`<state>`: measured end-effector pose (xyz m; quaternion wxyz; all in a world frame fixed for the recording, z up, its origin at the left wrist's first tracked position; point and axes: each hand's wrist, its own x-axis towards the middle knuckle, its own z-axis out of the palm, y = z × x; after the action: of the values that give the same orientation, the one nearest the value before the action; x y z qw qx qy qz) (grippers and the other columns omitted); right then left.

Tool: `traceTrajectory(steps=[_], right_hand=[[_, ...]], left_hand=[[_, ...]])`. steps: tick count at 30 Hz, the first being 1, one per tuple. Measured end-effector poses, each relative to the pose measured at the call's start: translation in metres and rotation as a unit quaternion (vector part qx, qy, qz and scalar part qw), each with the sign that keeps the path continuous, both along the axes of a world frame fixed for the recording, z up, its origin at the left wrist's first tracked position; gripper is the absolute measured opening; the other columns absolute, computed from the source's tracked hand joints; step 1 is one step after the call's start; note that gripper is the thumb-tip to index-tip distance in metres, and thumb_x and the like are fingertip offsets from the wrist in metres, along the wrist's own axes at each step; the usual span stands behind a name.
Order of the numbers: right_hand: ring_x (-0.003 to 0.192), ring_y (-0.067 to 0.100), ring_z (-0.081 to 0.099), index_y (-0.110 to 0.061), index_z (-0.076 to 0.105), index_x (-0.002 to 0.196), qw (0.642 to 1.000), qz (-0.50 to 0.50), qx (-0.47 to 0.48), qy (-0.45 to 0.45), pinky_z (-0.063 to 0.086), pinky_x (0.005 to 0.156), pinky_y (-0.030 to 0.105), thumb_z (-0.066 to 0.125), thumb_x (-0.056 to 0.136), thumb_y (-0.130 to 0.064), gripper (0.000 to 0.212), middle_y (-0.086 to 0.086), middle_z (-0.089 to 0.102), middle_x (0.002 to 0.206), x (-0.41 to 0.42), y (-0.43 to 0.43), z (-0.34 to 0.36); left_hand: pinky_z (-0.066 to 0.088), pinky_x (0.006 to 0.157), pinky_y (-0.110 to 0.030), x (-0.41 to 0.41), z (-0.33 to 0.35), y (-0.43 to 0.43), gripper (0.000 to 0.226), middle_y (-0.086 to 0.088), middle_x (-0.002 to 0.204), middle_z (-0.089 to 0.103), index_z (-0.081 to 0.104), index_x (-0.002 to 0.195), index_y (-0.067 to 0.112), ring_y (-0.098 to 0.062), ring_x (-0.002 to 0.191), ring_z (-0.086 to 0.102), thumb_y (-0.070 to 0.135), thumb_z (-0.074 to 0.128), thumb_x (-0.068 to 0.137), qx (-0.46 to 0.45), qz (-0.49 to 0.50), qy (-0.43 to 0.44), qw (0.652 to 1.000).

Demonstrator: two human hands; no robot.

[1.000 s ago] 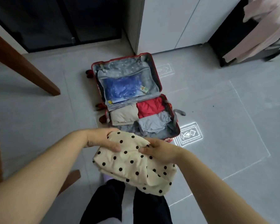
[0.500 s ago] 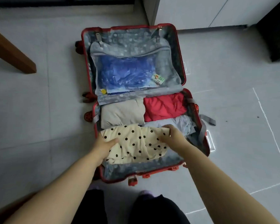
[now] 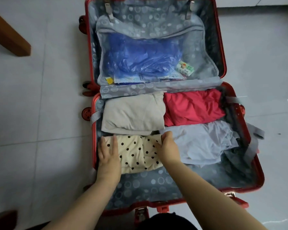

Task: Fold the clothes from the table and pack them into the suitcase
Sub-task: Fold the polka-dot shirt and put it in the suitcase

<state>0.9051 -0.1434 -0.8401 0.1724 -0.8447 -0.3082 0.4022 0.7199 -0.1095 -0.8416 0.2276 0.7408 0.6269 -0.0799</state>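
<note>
the spotty cloth [image 3: 136, 155] lies in the red suitcase [image 3: 140, 185]. left hand [image 3: 109, 156] fingers lie flat, close together, on its left edge. right hand [image 3: 169, 147] fingers pinch its top right corner.

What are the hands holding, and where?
The right hand pinches the spotted cloth at its far right corner; the left hand presses flat on its left edge.

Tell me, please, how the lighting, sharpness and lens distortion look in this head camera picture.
Head view: dim, flat indoor light, no hard shadows on the floor; head view: the whole frame is slightly soft, yet the dots on the polka-dot garment read clearly; head view: wide-angle bowing curves the suitcase rim, and the forearms loom large at the bottom.
</note>
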Motion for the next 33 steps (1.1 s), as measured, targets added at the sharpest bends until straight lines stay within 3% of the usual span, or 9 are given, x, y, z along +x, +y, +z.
traceTrajectory(steps=[2,5,8,10,13,17,22,27,33], right_hand=[[0.075,0.023,0.05,-0.013,0.034,0.102,0.999,0.029,0.005,-0.02,0.038,0.063,0.034,0.038,0.092,-0.006,0.013,0.004,0.052,0.091,-0.007,0.003,0.004],[0.102,0.031,0.051,-0.002,0.046,0.115,0.957,0.154,0.103,-0.222,0.041,0.092,0.042,0.041,0.085,-0.014,0.033,0.015,0.05,0.118,-0.009,-0.006,-0.005],[0.119,0.037,0.045,-0.011,0.045,0.13,0.881,0.368,0.106,-0.277,0.022,0.109,0.048,0.042,0.087,-0.039,0.052,0.015,0.041,0.131,-0.018,-0.032,-0.025],[0.124,0.039,0.043,-0.026,0.037,0.141,0.857,0.45,0.046,-0.248,0.023,0.11,0.05,0.023,0.095,-0.055,0.057,0.015,0.042,0.139,-0.018,-0.044,-0.037],[0.131,0.036,0.043,-0.033,0.005,0.15,0.863,0.456,-0.057,-0.212,0.023,0.114,0.042,-0.002,0.095,-0.059,0.062,0.019,0.04,0.144,-0.014,-0.041,-0.045],[0.145,0.026,-0.014,-0.038,-0.012,0.147,0.854,0.48,-0.13,-0.153,-0.02,0.11,0.032,-0.02,0.074,-0.071,0.081,0.016,-0.008,0.158,-0.011,-0.023,-0.047],[0.146,0.025,-0.006,-0.027,-0.005,0.151,0.879,0.43,-0.183,-0.09,-0.005,0.117,0.037,0.034,0.1,-0.038,0.066,0.011,-0.004,0.159,-0.013,-0.02,0.02],[0.145,0.026,0.009,-0.022,-0.003,0.151,0.94,0.303,-0.155,-0.03,0.008,0.118,0.037,0.046,0.096,-0.028,0.074,0.007,0.008,0.158,-0.035,-0.05,0.166],[0.14,0.027,0.022,-0.018,0.007,0.151,0.952,0.292,-0.071,-0.056,0.017,0.114,0.034,0.05,0.093,-0.025,0.072,0.006,0.021,0.154,-0.071,-0.057,0.38]], left_hand=[[0.027,0.107,-0.056,-0.009,-0.013,-0.005,0.077,-0.019,0.153,0.019,0.027,0.145,0.018,-0.042,0.141,0.014,0.024,0.065,0.078,0.044,-0.106,0.015,0.993],[0.004,0.113,-0.052,-0.015,-0.029,-0.013,0.056,-0.012,0.157,0.006,0.03,0.144,0.021,-0.034,0.144,0.003,0.045,0.023,0.094,-0.018,-0.217,0.061,0.974],[-0.032,0.102,-0.045,-0.009,-0.034,-0.007,0.091,-0.007,0.149,-0.036,-0.018,0.146,0.035,-0.03,0.133,-0.036,0.071,-0.036,0.065,-0.079,-0.233,0.09,0.965],[-0.043,0.087,-0.039,-0.009,-0.038,-0.002,0.099,0.001,0.129,-0.057,-0.043,0.127,0.042,-0.024,0.114,-0.057,0.073,-0.049,0.033,-0.142,-0.215,0.087,0.962],[-0.041,0.089,-0.039,-0.005,-0.045,0.008,0.098,0.004,0.122,-0.061,-0.047,0.121,0.044,-0.023,0.115,-0.055,0.076,-0.047,0.028,-0.181,-0.208,0.092,0.957],[-0.024,0.108,-0.046,0.004,-0.043,0.02,0.065,0.0,0.133,-0.052,-0.037,0.13,0.043,-0.028,0.129,-0.043,0.072,-0.011,0.079,-0.221,-0.213,0.144,0.941],[-0.012,0.115,-0.045,0.005,0.01,0.026,0.063,-0.006,0.156,-0.018,-0.014,0.147,0.032,-0.029,0.144,-0.015,0.047,0.025,0.099,-0.247,-0.218,0.135,0.934],[0.0,0.118,-0.042,-0.011,0.154,-0.016,0.068,-0.002,0.159,0.006,-0.011,0.149,0.027,-0.022,0.146,0.004,0.034,0.034,0.099,-0.221,-0.144,0.049,0.963],[0.014,0.114,-0.035,-0.043,0.369,-0.049,0.067,0.0,0.152,0.029,0.0,0.151,0.023,-0.018,0.138,0.029,0.032,0.04,0.098,-0.164,-0.061,-0.037,0.984]])
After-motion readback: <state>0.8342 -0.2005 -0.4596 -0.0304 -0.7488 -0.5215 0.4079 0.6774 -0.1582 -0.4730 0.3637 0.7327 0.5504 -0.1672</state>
